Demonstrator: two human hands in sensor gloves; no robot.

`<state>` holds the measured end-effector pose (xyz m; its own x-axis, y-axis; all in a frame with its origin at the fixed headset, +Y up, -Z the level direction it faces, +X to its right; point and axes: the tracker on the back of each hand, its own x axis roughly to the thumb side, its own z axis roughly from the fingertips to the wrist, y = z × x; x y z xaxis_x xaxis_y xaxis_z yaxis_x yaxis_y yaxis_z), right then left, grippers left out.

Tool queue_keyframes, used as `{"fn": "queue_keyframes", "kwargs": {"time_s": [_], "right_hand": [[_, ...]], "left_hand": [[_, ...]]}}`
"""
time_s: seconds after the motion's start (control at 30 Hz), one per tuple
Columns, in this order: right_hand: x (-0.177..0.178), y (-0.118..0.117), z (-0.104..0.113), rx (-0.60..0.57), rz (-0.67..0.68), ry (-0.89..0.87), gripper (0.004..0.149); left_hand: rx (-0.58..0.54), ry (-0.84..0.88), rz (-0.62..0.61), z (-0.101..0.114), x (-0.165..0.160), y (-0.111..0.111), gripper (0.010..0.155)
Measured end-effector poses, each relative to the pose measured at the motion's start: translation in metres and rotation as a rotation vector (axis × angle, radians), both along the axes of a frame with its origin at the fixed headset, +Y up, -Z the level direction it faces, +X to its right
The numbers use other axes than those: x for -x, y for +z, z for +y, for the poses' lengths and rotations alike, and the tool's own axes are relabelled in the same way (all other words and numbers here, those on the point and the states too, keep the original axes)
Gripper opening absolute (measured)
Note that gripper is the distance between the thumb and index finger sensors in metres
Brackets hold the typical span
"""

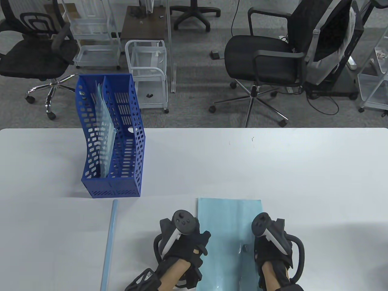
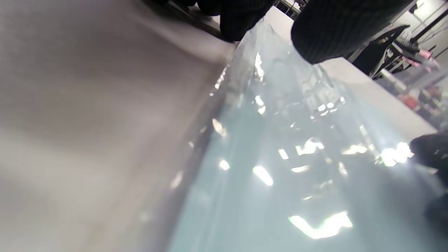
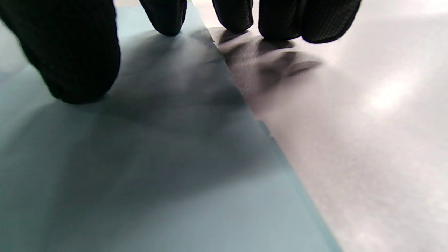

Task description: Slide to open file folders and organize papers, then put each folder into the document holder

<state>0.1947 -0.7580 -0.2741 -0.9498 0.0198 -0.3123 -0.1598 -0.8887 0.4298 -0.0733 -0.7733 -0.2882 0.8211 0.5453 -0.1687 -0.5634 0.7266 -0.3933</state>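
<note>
A pale blue translucent plastic folder (image 1: 229,239) lies flat at the near edge of the white table (image 1: 272,163). The left hand (image 1: 182,242) rests at its left edge, the right hand (image 1: 271,242) at its right edge, fingertips (image 3: 164,17) pressing down (neither visibly clasps it). The perforated blue plastic document holder (image 1: 113,145) stands far left, and a slim pale blue slide bar (image 1: 109,239) lies near left.

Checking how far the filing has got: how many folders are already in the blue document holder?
1 that I can make out: a translucent folder stands in the left slot of the document holder. More may overlap there. Another folder lies flat on the table under both hands.
</note>
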Motion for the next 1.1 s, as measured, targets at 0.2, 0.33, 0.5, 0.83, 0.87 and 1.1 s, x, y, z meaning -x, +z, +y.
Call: {"fn": "queue_keyframes", "kwargs": {"time_s": [0.2, 0.33, 0.5, 0.83, 0.87, 1.1], "right_hand": [[0.0, 0.0, 0.0, 0.001, -0.002, 0.0, 0.089], [0.0, 0.0, 0.0, 0.002, -0.004, 0.001, 0.088], [-0.002, 0.0, 0.0, 0.0, -0.005, 0.0, 0.088], [-0.066, 0.009, 0.015, -0.282, -0.201, -0.801, 0.078], [-0.066, 0.009, 0.014, -0.298, -0.193, -0.935, 0.08], [-0.016, 0.001, 0.005, -0.221, 0.06, -1.218, 0.099]], "left_hand": [[0.166, 0.42, 0.034, -0.008, 0.009, 0.007, 0.072], [0.289, 0.566, 0.03, -0.025, 0.003, 0.015, 0.063], [0.254, 0.547, 0.106, -0.03, 0.004, 0.017, 0.053], [-0.063, 0.658, 0.018, 0.024, 0.066, 0.027, 0.05], [-0.117, 0.684, -0.011, 0.03, 0.074, 0.028, 0.05], [-0.288, 0.846, -0.156, 0.032, 0.107, 0.042, 0.049]]}}
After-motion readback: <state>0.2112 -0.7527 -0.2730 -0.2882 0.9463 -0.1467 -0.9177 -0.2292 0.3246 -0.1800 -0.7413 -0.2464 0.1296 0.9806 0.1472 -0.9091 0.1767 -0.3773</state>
